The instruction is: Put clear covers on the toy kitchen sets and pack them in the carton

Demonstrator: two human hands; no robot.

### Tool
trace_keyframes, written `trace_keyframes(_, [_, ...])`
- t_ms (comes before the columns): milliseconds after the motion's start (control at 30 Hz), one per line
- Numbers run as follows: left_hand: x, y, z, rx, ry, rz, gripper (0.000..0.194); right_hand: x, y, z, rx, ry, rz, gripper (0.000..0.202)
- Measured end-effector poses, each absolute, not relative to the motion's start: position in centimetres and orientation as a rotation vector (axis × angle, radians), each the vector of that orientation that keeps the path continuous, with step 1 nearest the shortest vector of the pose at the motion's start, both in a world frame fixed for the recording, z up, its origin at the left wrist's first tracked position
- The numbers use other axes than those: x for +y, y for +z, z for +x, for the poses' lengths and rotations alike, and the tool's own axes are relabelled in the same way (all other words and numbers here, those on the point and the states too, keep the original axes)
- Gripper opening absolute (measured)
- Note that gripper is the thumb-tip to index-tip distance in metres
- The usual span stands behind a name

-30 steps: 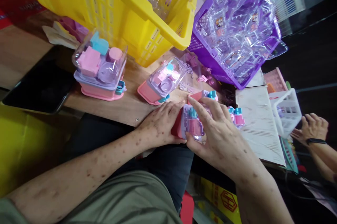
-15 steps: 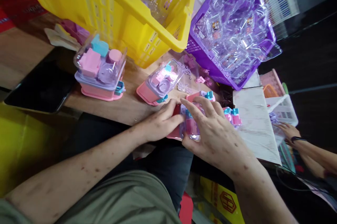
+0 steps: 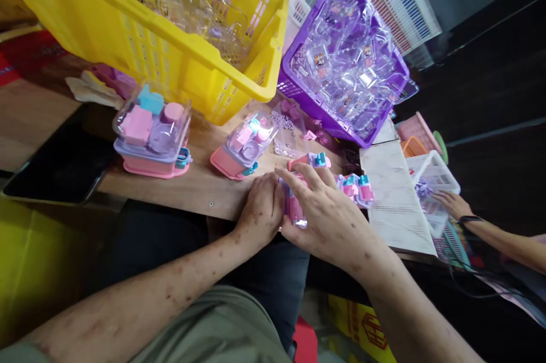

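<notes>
Between my hands, at the table's front edge, is a pink and purple plastic toy set [image 3: 296,210] with a shiny clear cover, much of it hidden. My left hand [image 3: 261,212] is wrapped round its left side, fingers curled together. From above and the right, my right hand [image 3: 326,218] grips the same toy set, its fingers bent over the top. Two similar toy boxes with clear domed lids stand to the left, one large-looking [image 3: 151,135] and one closer [image 3: 245,144]. Just behind my right hand are uncovered pink and purple toy parts with blue pieces [image 3: 357,186].
A yellow basket [image 3: 187,50] and a purple basket [image 3: 354,138] hold clear plastic covers. Small purple and pink parts [image 3: 286,124] lie behind my hands. A black tablet-like slab [image 3: 51,158] lies left. At right, beside a white board [image 3: 394,198], a co-worker's hand [image 3: 452,203] reaches into a white basket [image 3: 439,178].
My left hand has turned and closed round the toy set's left side, covering the pink base that showed before. My right hand keeps its hold. The whole view has shifted slightly.
</notes>
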State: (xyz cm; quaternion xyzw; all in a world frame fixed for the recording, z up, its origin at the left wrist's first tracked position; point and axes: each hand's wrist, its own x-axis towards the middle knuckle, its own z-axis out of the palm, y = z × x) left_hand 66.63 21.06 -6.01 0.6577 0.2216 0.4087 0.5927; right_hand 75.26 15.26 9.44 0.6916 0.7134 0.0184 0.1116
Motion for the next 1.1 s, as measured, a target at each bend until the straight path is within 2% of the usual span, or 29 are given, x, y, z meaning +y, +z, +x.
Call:
trace_keyframes(233, [22.0,-6.8,66.2,0.398,0.856,1.485,0.035,14.8,9.2,75.4,2.058,0.016,2.092,0.079])
trace_keyframes(367, [22.2,-6.9,65.8,0.326,0.856,1.501,0.042,14.2,8.7,75.7,2.048,-0.133,2.229,0.091])
trace_keyframes(433, [21.8,-6.7,65.8,0.369,0.878,1.532,0.043,14.1,8.0,75.7,1.945,-0.169,2.455,0.087])
trace_keyframes(533, [21.5,-6.6,66.0,0.395,0.886,1.577,0.044,14.5,6.7,75.4,1.66,-0.013,2.826,0.074])
trace_keyframes(633, [22.3,-7.1,65.5,0.297,0.844,1.567,0.048,15.0,5.6,75.0,1.528,0.055,2.857,0.063])
trace_keyframes(700, [23.3,-7.7,65.0,0.143,0.749,1.615,0.06,15.1,5.5,75.1,1.51,0.064,2.797,0.055])
trace_keyframes(800, [24.4,-8.5,64.5,-0.019,0.652,1.769,0.117,14.9,5.8,75.4,1.606,0.105,2.67,0.041])
trace_keyframes(867, [24.3,-8.7,64.6,0.02,0.679,1.849,0.136,14.8,6.1,75.6,1.676,0.131,2.589,0.032])
trace_keyframes(933, [23.9,-8.7,64.9,0.076,0.726,1.893,0.137,14.8,6.3,75.7,1.66,0.147,2.541,0.029])
trace_keyframes(1100, [23.1,-8.3,65.1,0.149,0.728,1.967,0.123,14.9,6.5,75.7,1.596,0.09,2.484,0.031])
